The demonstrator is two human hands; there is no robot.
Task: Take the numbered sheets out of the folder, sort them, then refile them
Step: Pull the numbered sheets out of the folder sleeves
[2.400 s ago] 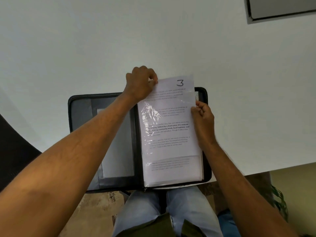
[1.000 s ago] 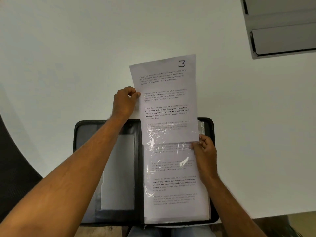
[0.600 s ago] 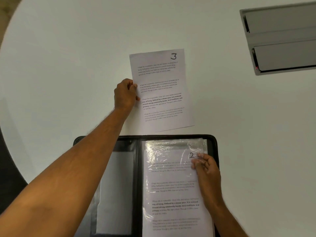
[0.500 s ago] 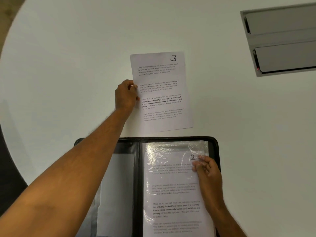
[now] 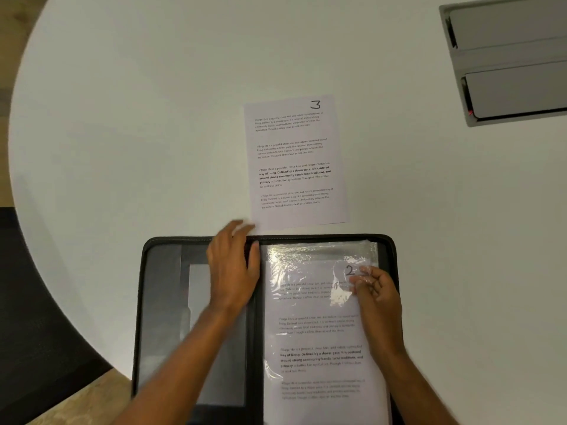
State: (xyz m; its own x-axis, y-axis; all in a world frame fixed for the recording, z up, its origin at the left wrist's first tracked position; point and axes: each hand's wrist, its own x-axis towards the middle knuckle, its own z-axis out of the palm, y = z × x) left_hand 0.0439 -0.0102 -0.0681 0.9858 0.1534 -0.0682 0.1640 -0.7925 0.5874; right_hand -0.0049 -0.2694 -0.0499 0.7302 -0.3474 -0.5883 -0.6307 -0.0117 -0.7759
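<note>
The folder (image 5: 196, 317) lies open at the near edge of the white table (image 5: 153, 118), its right half filled with clear sleeves (image 5: 319, 262). Sheet 3 (image 5: 294, 161) is already out, flat on the table just beyond the folder's top edge. Sheet 2 (image 5: 319, 342) is next and sits inside the top sleeve.

To draw it out cleanly, I would keep the sleeve pinned at its open end while the sheet slides straight up toward the table, not sideways, so that the thin plastic does not crumple or drag the sheets beneath with it. Setting it beside sheet 3, not on top of it, would make the sorting easier.

The right hand (image 5: 376, 294) pinches the sleeve's upper right corner, fingers curled on the plastic beside the number. The left hand (image 5: 233, 268) lies flat with fingers straight over the spine, fingertips near sheet 3's lower corner (blurred, so whether they touch it is unclear).

Legible writing: handwritten "3" and "2", and printed paragraphs beginning "Village life is a peaceful, close knit", with the bold lines "way of living. Defined by a slower pace, it is centered around strong community bonds, local traditions".
</note>
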